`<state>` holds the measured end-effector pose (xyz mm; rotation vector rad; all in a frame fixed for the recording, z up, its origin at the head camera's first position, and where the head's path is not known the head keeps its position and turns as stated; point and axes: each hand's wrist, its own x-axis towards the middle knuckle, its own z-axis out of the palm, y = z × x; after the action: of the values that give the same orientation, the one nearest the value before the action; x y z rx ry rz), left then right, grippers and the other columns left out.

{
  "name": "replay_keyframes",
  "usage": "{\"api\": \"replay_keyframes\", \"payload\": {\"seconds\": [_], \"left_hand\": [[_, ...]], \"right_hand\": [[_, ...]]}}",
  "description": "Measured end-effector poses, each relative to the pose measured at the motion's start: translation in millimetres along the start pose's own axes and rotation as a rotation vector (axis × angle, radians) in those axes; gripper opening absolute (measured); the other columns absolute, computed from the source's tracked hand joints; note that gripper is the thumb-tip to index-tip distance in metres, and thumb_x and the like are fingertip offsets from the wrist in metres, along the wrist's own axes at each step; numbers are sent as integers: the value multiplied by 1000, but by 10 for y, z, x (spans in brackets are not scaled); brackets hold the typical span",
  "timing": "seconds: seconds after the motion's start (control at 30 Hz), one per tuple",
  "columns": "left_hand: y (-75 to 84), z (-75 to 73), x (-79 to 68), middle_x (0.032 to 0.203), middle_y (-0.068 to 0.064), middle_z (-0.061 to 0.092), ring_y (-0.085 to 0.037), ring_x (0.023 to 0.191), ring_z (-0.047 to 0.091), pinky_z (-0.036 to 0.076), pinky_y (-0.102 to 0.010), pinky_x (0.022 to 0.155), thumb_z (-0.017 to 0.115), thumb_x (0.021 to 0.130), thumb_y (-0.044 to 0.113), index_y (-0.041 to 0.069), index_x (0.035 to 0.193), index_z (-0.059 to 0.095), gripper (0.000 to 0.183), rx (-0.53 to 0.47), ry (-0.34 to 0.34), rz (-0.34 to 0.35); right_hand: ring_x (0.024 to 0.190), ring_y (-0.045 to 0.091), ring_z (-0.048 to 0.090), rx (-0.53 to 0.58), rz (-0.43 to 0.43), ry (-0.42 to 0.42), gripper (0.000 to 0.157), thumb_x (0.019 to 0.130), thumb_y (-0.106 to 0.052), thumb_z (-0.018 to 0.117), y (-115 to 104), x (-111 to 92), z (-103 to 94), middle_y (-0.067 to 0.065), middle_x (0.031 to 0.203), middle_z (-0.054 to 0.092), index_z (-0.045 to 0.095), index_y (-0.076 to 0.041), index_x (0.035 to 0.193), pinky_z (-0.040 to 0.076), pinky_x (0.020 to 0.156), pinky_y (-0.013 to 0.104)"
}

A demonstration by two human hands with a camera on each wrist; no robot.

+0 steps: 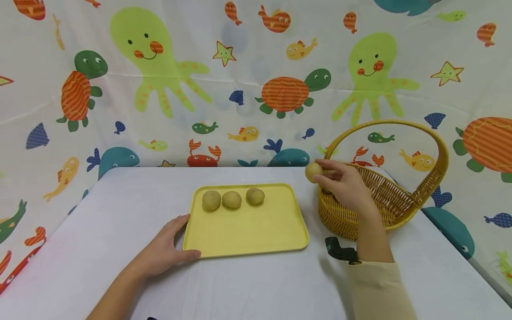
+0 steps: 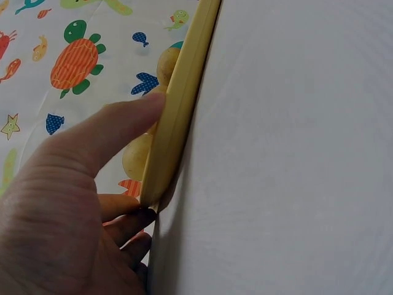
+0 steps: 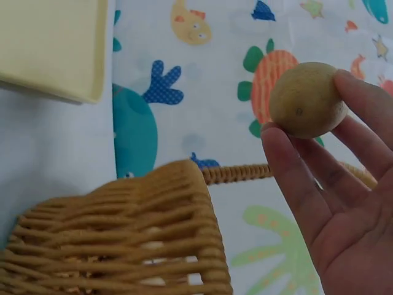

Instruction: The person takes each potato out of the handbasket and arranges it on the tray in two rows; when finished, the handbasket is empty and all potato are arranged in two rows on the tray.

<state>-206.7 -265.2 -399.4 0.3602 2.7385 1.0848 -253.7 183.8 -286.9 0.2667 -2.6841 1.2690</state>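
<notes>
A small round potato is pinched between the thumb and fingertips of my right hand, above the left rim of a wicker basket. Part of another potato shows just inside that rim; my hand and the basket wall hide much of the inside. On a yellow tray, three potatoes lie in a row along the far side, the rightmost potato slightly apart. My left hand rests against the tray's near left corner, thumb on the front edge and fingers touching the left side.
The basket's tall arched handle rises over the right side of the table. White cloth covers the tabletop. Behind it hangs a curtain printed with sea animals. A black strap sits on my right wrist.
</notes>
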Motion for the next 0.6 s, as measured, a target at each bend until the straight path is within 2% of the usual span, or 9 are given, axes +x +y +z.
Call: {"api": "replay_keyframes", "payload": {"seconds": [0.2,0.43,0.6], "left_hand": [[3,-30,2,165,-27,29,-51,153,23,24,-73,119,85,79,51,2,161,29,111,-10,-3,-4],[-12,-47,6,166,-29,26,-52,153,20,22,-74,119,86,79,50,1,161,28,111,-23,-13,-11],[-17,-36,19,165,-30,26,-53,152,21,23,-74,118,86,80,50,1,161,27,111,-16,-18,-6]], "right_hand": [[110,32,70,29,-14,-18,51,100,-29,70,-21,77,193,16,140,63,59,-14,147,56,84,25],[101,29,76,129,-10,-36,53,101,-25,70,-24,158,395,20,141,61,55,-11,150,61,94,41],[101,30,76,145,16,-30,52,100,-25,71,-48,202,465,18,141,62,57,-14,149,62,92,42]]}}
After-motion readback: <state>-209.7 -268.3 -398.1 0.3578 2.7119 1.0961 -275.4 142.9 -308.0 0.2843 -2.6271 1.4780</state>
